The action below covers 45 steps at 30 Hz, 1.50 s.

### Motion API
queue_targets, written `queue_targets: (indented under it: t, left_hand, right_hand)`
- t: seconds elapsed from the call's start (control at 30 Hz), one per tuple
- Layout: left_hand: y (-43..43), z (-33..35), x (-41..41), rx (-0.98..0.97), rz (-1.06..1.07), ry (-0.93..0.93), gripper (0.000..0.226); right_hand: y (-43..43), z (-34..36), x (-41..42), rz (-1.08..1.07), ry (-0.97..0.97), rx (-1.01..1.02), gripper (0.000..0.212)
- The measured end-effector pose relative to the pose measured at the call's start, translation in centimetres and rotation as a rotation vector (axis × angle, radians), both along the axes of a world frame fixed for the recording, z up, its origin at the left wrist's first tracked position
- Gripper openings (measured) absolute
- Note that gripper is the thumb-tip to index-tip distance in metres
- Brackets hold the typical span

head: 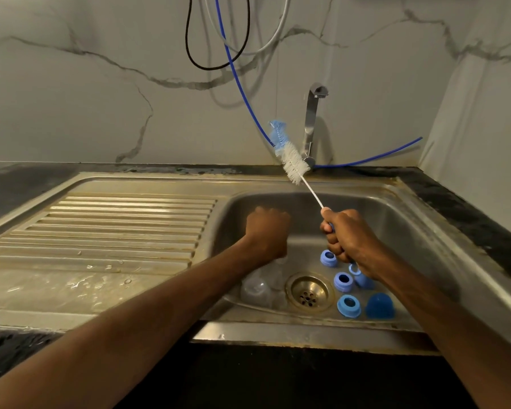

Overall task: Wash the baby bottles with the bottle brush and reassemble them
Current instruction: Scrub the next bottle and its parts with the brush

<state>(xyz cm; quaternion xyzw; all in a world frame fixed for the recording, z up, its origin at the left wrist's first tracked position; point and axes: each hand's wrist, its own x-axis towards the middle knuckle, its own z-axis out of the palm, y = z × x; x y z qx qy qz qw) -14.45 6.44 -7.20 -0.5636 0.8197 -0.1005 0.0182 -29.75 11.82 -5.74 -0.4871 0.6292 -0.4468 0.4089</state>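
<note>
Dim, warm light; soft glare on the sink (425,208) rim and wet drainboard (115,225); cables (189,54) cast faint shadows on the wall (71,98); bottle brush (292,160) tip motion-smeared; left hand (267,231) slightly blurred; the frame's edges bow, wide-angle.

I count one bottle brush (294,163). In the one sink (396,219) I see three blue screw rings (327,258) (343,281) (348,305) lying in plain sight, and a fourth blue piece (360,278), partly covered, that I cannot name for sure. There is one dark blue dome cap (379,305). The clear bottles (255,289) are blurred: at least two, perhaps more. One tap (311,125), one drain (309,292). On the wall (71,113) hang one black cable (210,68) and one blue hose (351,164).
</note>
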Motion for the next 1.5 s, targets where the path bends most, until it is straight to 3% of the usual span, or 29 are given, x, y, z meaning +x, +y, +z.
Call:
queue_targets:
  t: [0.07,0.23,0.43,0.57,0.67,0.8,0.9,1.03,1.1,1.27,1.37,1.5]
  left_hand:
    - [-0.5,-0.5,-0.9,0.136,-0.106,-0.031,0.058]
    - [-2.2,-3.5,-2.1,0.394,-0.289,-0.336,0.059]
    - [-3.0,-5.7,-2.8,0.362,-0.409,-0.417,0.051]
    - [-3.2,-5.2,-2.9,0.343,-0.421,-0.318,0.042]
    - [-4.4,-2.6,-1.8,0.355,-0.399,-0.042,0.031]
    - [-5.2,1.1,0.9,0.382,-0.308,0.618,0.024]
    - [-3.9,2.5,2.3,0.573,-0.247,1.146,0.023]
    - [-3.1,1.5,2.5,0.897,-0.121,1.600,0.029]
    - [-2.7,1.0,2.3,1.025,-0.051,1.769,0.029]
    - [-2.6,1.6,1.9,1.184,-0.064,1.970,0.035]
    - [-4.1,1.8,2.9,1.058,0.019,2.155,0.034]
    - [-6.9,1.6,6.0,0.865,0.137,2.540,0.035]
  right_hand:
    - [-0.3,-0.3,-0.3,-0.015,0.084,-0.045,0.050]
    - [-1.3,-1.2,-0.7,-0.053,0.279,-0.143,0.055]
    - [-1.8,-1.3,-0.6,-0.031,0.293,-0.195,0.055]
    - [-1.8,-1.3,-0.8,-0.029,0.303,-0.213,0.055]
    - [-1.7,-1.1,-0.8,-0.036,0.311,-0.214,0.054]
    - [-1.3,-0.9,-1.0,-0.046,0.291,-0.199,0.055]
    - [-0.7,-0.9,-1.4,-0.004,0.212,-0.145,0.055]
    - [0.5,-0.1,-0.7,0.032,0.021,-0.075,0.055]
    - [0.7,0.1,-0.3,0.049,-0.005,-0.066,0.054]
    - [0.3,0.2,-0.5,0.056,0.005,-0.062,0.052]
    - [0.2,0.0,-0.9,0.030,0.026,-0.078,0.056]
    - [-0.1,-0.2,-2.8,0.033,0.107,-0.108,0.053]
